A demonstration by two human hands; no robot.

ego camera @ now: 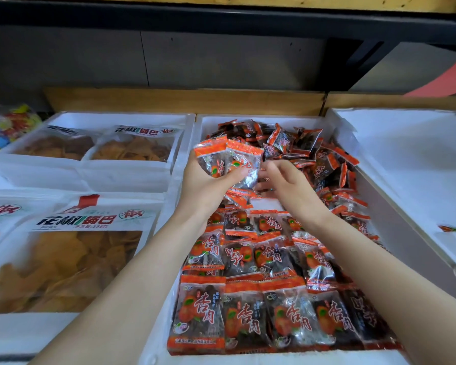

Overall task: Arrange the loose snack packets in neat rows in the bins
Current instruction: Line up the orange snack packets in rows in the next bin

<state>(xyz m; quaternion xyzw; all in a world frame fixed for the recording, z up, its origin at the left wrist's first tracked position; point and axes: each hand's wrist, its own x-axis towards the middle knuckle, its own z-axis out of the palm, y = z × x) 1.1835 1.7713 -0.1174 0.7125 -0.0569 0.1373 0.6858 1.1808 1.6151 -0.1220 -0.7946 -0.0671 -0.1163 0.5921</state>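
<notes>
A white foam bin (198,122) in the middle holds orange and clear snack packets. Near me they lie in neat rows (271,309); at the far end and right side they form a loose heap (308,146). My left hand (208,185) grips a small stack of packets (229,159) above the bin's middle. My right hand (282,183) is just right of that stack, fingers curled at the stack's lower edge and over loose packets; whether it pinches one is hidden.
Left bins hold large bags of yellow crisps (71,262). At the right stands another white bin (419,164) with one packet (453,229) at its near end. A wooden ledge (184,101) and a dark shelf frame run behind. Colourful bags (8,125) sit far left.
</notes>
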